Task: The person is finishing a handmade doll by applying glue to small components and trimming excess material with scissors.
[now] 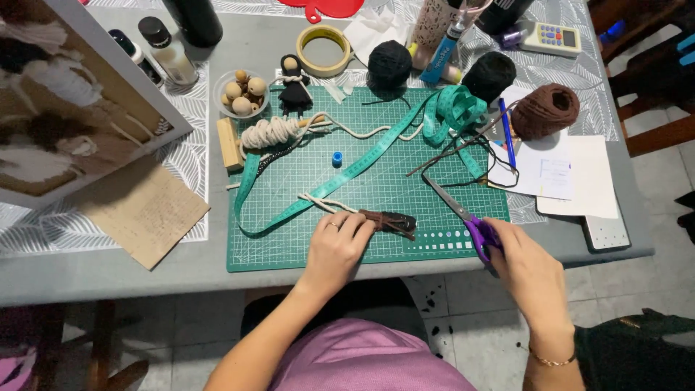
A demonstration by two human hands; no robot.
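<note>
Right hand at 4 o'clock, fingers clenched through the purple handles of the scissors; handles mostly hidden, blades partly open on the green cutting mat. Left hand at 6 o'clock, fingers pressing flat on a yarn bundle, holding it down, not gripping. Bundle: short, dark brown wrapping, cream cord trailing toward 9. Near end hidden under fingers. Teal tape measure loops across the mat. White bottle with black cap at 11; label unreadable.
</note>
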